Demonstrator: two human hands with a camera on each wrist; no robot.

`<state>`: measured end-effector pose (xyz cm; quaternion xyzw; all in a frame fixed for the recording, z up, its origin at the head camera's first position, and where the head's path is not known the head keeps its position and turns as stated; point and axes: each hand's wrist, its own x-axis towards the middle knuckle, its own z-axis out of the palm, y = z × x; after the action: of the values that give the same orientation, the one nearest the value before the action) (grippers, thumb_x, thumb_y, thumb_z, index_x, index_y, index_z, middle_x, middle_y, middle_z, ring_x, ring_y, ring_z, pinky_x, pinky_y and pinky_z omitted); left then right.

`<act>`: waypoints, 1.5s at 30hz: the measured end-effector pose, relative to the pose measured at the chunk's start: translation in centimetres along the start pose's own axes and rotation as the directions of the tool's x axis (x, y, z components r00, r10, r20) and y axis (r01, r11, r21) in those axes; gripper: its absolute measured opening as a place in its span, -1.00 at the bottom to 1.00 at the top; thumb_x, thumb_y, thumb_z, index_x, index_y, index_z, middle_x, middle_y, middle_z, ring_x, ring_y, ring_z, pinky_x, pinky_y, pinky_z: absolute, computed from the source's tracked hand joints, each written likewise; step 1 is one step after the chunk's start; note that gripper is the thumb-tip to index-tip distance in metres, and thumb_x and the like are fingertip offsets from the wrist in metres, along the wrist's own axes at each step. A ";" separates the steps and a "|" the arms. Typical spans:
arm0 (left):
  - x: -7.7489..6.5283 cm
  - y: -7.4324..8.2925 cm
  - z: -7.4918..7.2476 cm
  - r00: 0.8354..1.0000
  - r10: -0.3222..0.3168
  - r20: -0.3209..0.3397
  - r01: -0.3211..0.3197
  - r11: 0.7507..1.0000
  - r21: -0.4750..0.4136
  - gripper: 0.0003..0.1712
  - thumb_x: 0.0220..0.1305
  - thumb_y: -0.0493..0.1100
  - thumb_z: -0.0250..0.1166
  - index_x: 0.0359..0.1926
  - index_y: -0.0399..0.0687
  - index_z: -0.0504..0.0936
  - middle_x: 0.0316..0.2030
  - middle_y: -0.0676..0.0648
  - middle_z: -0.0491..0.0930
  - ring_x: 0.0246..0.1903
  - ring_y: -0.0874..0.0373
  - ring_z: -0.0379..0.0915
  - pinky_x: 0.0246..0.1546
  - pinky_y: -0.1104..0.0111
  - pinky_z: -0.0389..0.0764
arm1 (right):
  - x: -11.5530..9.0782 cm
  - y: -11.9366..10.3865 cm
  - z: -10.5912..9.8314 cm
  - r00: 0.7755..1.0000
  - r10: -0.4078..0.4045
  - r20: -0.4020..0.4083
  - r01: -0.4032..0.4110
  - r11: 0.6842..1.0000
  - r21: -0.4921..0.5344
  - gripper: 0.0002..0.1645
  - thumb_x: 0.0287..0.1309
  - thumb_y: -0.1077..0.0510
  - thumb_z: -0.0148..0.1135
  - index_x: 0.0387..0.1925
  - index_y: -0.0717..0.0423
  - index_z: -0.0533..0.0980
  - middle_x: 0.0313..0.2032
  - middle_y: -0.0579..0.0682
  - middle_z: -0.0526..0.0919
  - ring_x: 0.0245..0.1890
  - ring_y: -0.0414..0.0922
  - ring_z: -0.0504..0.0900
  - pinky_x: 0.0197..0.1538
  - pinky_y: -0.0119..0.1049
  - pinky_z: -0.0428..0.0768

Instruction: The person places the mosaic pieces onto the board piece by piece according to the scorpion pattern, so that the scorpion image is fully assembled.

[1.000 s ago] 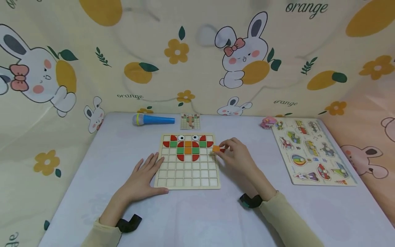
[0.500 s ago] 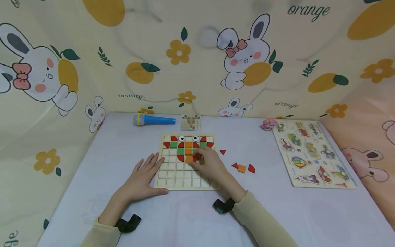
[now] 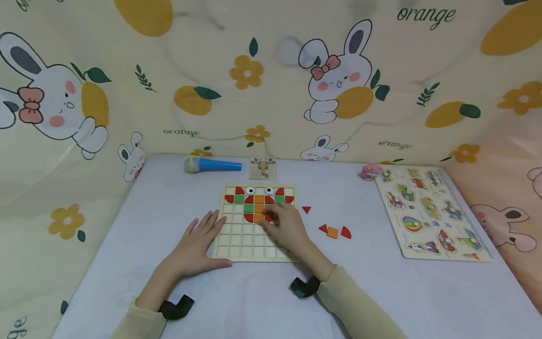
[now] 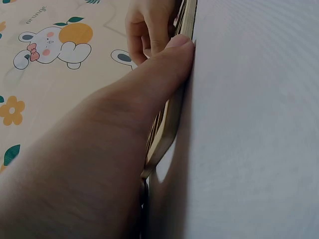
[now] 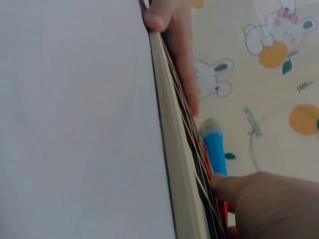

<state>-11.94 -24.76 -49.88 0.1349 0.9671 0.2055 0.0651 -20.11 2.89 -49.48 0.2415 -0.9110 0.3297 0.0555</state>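
Note:
A wooden grid board [image 3: 241,240] lies flat, with red, green and orange tiles and two eye tiles in its upper rows. My left hand [image 3: 192,249] rests with fingers spread against the board's left side, thumb at its front left corner. My right hand [image 3: 290,228] reaches over the board. Its thumb and forefinger pinch the right side of an orange square tile [image 3: 258,218], in the column below other orange squares. This hand covers some cells on the board's right. In the right wrist view, the thumb [image 5: 227,186] is low over the board.
Right of the board lie red triangle tiles [image 3: 306,209], an orange square [image 3: 332,232] and a red quarter-circle [image 3: 346,232]. Behind it are a pattern card [image 3: 263,168] and a blue toy microphone [image 3: 218,165]. A picture puzzle board [image 3: 432,235] and a pink toy [image 3: 370,171] are at right.
The right hand has moved left from beside the board, bringing the orange square tile down into the grid, and now barely moves. Loose tiles it had hidden are visible. The left hand stays put.

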 end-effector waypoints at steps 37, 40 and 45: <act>0.4 0.1 0.2 1.000 -0.006 0.015 0.006 1.000 -0.009 0.42 0.05 0.63 0.37 0.70 -0.03 0.07 0.71 -0.19 -0.12 0.69 -0.20 -0.30 0.61 -0.26 -0.28 | 0.1 0.4 -4.3 0.979 0.022 0.202 -0.028 0.999 0.029 -0.64 0.31 0.00 0.50 0.10 -0.04 0.76 -0.22 -0.05 0.57 -0.23 -0.11 0.46 -0.25 -0.28 0.49; 0.3 0.1 0.3 1.000 -0.003 0.017 0.003 1.000 -0.009 0.42 0.05 0.63 0.36 0.70 -0.03 0.08 0.71 -0.19 -0.12 0.69 -0.20 -0.30 0.61 -0.26 -0.26 | 0.2 0.4 -3.3 0.978 0.052 0.200 -0.055 0.998 0.007 -0.67 0.32 -0.01 0.50 0.07 -0.07 0.78 -0.22 -0.09 0.56 -0.26 -0.14 0.44 -0.26 -0.29 0.47; 0.0 0.0 0.0 1.000 -0.010 0.013 0.010 1.000 -0.002 0.42 0.04 0.63 0.37 0.70 -0.04 0.09 0.70 -0.19 -0.11 0.69 -0.21 -0.28 0.61 -0.26 -0.24 | 0.2 0.1 -2.7 0.983 0.065 0.170 -0.068 0.998 0.008 -0.75 0.32 0.03 0.48 -0.01 -0.03 0.78 -0.20 -0.07 0.59 -0.28 -0.12 0.46 -0.26 -0.27 0.50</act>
<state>-11.91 -24.73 -49.90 0.1315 0.9672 0.2051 0.0725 -20.53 4.58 -47.34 0.2386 -0.9177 0.3156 -0.0352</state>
